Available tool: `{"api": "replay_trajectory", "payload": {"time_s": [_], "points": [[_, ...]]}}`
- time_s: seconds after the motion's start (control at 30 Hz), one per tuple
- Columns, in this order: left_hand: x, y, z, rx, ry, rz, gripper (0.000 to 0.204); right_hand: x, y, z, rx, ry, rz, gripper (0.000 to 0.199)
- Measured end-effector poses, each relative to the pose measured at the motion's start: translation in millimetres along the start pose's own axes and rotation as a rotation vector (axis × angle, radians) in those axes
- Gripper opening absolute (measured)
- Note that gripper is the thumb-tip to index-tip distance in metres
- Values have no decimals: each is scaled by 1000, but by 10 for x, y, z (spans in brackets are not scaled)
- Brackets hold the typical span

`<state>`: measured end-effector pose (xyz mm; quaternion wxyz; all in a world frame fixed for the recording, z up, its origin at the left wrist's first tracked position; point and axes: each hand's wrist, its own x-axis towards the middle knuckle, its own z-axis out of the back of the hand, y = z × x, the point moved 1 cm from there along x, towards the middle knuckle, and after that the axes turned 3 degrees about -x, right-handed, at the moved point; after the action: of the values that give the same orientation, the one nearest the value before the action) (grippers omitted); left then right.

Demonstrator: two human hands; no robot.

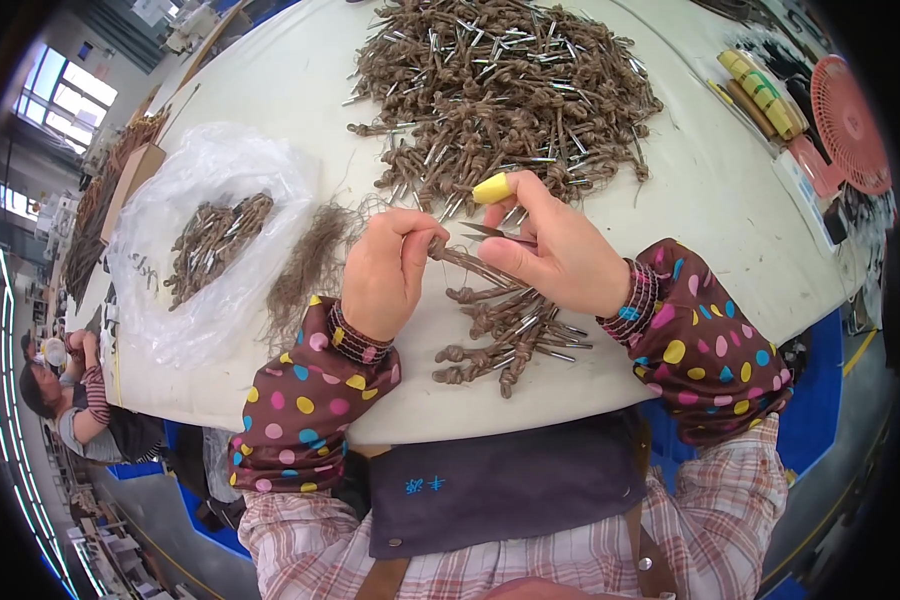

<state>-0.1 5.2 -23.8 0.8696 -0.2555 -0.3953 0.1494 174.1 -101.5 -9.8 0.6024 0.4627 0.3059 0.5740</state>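
My left hand (384,268) is closed, thumb and forefinger pinching the knotted end of a brown twisted cord (478,268). The cord runs right, passing under my other hand. My right hand (560,245) grips small thread snips (490,232), their pointed blades just right of my left fingertips, near the knot. A yellow finger cap (491,188) covers one right fingertip. Below my hands lies a small group of knotted cords with metal tips (510,340). Beyond them rises a large pile of similar cords (500,90).
Left of my hands are a tuft of loose brown fibres (315,250) and a clear plastic bag (270,165) with more cords inside. A pink fan (850,122) and yellow-green roll (763,92) stand at the table's right side. Another person (80,410) sits at far left.
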Motion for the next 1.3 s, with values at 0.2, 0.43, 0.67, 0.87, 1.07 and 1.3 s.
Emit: {"api": "replay_trajectory", "payload": {"time_s": [0.2, 0.43, 0.67, 0.87, 1.07, 1.3], "points": [[-4, -1, -56, -61, 34, -48, 9, 51, -44, -30, -254, -50, 313, 27], [5, -1, -71, -14, 70, -81, 12, 71, -24, -47, -410, -61, 362, 26], [25, -33, -67, -13, 76, -92, 12, 80, -7, -45, -454, -72, 404, 24], [-5, -12, -81, -65, 45, -112, 13, 70, -9, -88, -427, -84, 414, 24], [-25, -37, -79, -48, 38, -50, 9, 56, -67, -120, -339, -126, 424, 21], [-28, -27, -56, -133, -60, 66, 5, 11, -77, -109, 72, 78, -35, 32]]}}
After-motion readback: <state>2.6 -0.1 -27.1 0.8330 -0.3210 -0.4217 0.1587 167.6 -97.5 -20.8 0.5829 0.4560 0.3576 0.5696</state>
